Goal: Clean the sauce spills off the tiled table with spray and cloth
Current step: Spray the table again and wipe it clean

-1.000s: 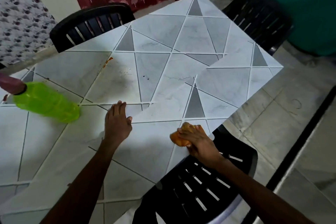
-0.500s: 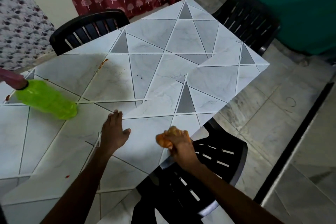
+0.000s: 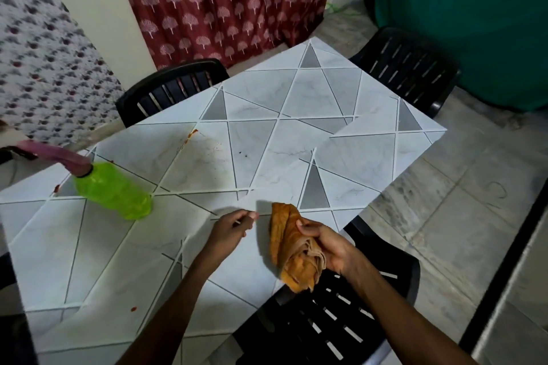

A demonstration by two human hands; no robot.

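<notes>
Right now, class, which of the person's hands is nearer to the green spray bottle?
Left. The left hand is over the table, just right of the green spray bottle; the right hand, gripping the orange cloth, is farther right at the table's edge.

The setting is presenting as the dining area of a home. The tiled table [image 3: 267,142] is serving as the reference point. Moulded black plastic seating is standing against three of its edges: the far-left chair [image 3: 172,86], the far-right chair [image 3: 409,68] and the near chair [image 3: 341,320]. Beyond the table's far corner, a maroon curtain [image 3: 225,0] printed with pale trees is hanging beside a cream wall [image 3: 98,9]. Left of the table, a floral-print fabric [image 3: 38,62] is showing. Beyond the table's far-right edge, a teal drape [image 3: 462,24] is hanging. To the right of the table, a pale stone-tile floor [image 3: 444,216] is showing scuff marks.
</notes>
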